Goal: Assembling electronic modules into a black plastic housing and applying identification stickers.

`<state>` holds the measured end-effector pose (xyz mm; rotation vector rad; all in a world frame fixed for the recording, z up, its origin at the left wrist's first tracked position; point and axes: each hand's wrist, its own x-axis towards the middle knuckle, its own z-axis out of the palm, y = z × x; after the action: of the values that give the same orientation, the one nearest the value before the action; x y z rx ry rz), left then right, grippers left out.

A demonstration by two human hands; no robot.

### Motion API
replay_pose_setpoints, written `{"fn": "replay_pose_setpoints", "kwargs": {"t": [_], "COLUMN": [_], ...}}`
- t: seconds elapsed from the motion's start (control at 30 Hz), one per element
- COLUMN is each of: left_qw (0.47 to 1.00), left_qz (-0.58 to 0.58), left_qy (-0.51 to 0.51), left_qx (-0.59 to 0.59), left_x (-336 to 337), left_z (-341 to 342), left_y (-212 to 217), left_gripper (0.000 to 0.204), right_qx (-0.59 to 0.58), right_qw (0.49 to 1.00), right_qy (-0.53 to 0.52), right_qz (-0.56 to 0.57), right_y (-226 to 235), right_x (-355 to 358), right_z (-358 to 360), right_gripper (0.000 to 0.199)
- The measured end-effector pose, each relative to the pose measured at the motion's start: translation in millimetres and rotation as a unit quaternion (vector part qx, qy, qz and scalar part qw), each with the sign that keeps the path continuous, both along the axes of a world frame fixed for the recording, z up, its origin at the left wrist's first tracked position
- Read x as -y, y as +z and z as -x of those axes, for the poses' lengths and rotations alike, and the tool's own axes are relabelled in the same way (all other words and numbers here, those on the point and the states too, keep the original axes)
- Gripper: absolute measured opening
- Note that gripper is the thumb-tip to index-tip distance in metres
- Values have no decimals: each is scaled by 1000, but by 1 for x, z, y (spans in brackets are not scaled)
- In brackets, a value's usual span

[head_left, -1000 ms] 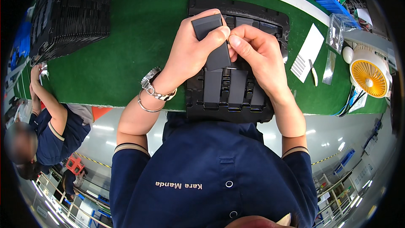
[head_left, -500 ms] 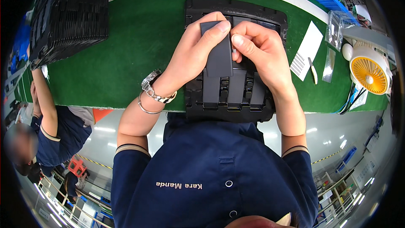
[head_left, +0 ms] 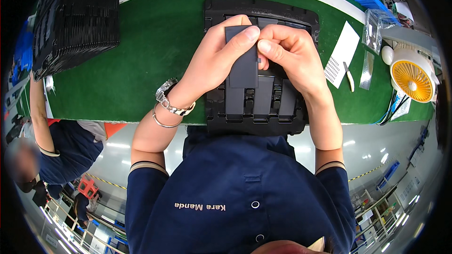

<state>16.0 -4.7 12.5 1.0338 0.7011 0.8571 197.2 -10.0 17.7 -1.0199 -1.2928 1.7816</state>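
My left hand (head_left: 225, 49) grips a flat, dark grey rectangular piece (head_left: 243, 70), its thumb lying on the top face near the far right corner. Close against the piece's right edge, my right hand (head_left: 289, 54) is closed in a pinch; whatever its fingertips hold is too small to make out. Both hands are above a black moulded tray (head_left: 221, 122) with long slots. Similar dark flat pieces (head_left: 263, 96) lie in those slots. Part of the tray is hidden under my hands.
On the green table (head_left: 155, 66), a white sheet with small labels (head_left: 341, 56) and a white-handled tool (head_left: 349, 77) lie to the right, near a yellow-and-white fan (head_left: 410, 81). Stacked black trays (head_left: 77, 23) stand at the left. Another person (head_left: 70, 150) is at far left.
The held piece has turned slightly more upright, and my left hand has shifted a little. Both hands keep their closed positions. The person at far left has moved an arm.
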Motion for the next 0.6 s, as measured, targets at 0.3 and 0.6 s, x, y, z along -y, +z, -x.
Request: {"fn": "replay_pose_setpoints", "kwargs": {"t": [0.3, 0.6], "left_qw": [999, 998], "left_qz": [34, 15], "left_qy": [7, 53], "left_qx": [21, -7], "left_x": [3, 4], "left_z": [-3, -5], "left_y": [-4, -9], "left_gripper": [29, 32], "right_qx": [-1, 13], "right_qw": [999, 998], "right_qy": [-31, -42], "right_qz": [-37, -42], "right_y": [-5, -11], "right_x": [4, 1], "right_z": [5, 6], "right_gripper": [22, 25]}}
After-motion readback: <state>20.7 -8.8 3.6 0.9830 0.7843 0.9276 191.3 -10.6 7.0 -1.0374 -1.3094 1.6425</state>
